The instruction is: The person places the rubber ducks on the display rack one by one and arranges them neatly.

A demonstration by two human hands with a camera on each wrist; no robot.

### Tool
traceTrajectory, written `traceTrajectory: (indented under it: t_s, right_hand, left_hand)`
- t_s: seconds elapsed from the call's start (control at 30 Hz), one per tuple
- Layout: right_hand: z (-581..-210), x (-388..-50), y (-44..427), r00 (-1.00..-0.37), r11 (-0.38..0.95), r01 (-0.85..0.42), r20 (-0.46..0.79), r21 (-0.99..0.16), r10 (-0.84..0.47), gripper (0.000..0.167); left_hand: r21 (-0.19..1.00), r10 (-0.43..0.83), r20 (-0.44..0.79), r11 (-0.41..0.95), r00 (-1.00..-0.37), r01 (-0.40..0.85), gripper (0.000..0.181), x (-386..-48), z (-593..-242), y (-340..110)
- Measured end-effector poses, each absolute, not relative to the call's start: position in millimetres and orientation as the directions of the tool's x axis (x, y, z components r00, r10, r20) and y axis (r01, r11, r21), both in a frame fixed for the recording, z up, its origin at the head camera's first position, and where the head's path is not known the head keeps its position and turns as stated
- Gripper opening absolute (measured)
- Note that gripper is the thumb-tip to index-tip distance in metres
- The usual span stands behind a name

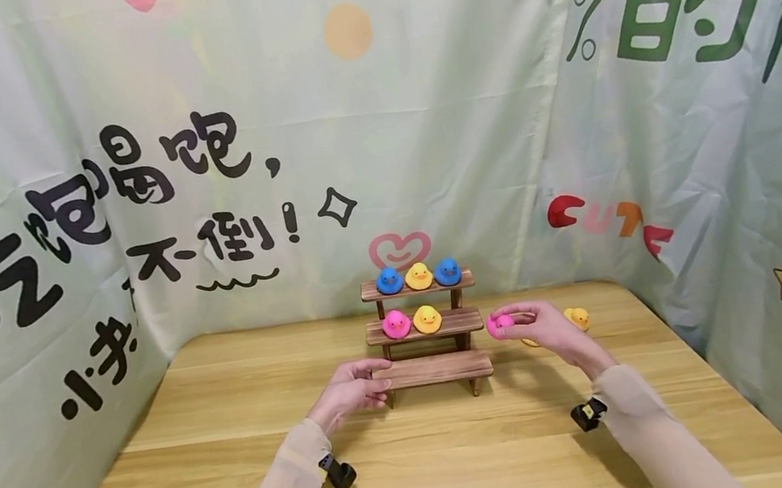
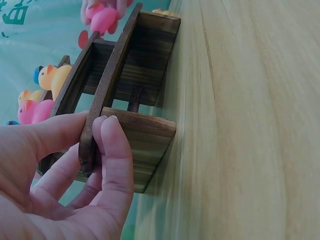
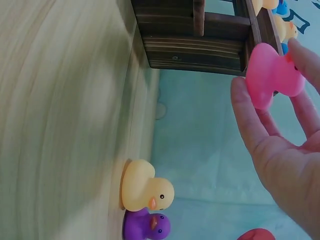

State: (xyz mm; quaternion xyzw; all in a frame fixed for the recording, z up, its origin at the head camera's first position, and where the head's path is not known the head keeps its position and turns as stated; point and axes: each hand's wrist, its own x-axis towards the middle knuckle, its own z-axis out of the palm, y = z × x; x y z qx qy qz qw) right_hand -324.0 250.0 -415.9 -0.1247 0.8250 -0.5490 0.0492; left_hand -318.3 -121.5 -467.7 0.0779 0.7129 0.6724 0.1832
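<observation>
I have the right hand (image 1: 543, 328) pinching a pink rubber duck (image 1: 500, 326) just off the right end of the wooden stand (image 3: 195, 46); the left hand (image 1: 348, 388) has its grip narrow on the bottom tier (image 1: 432, 369). A yellow rubber duck (image 3: 141, 186) and a purple rubber duck (image 3: 142, 225) sit on the desk (image 1: 454, 462).
</observation>
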Motion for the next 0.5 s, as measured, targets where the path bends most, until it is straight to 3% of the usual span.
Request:
traceTrajectory:
  t_s: [0.5]
  right_hand:
    - [-410.6, -324.1, 233.6, -0.972, 0.308, -0.208, 0.16, -0.928, -0.174, 0.049]
  left_hand:
    - [0.987, 0.353, -0.16, 0.075, -0.922, -0.142, 0.042, -320.1, -471.2, -122.5]
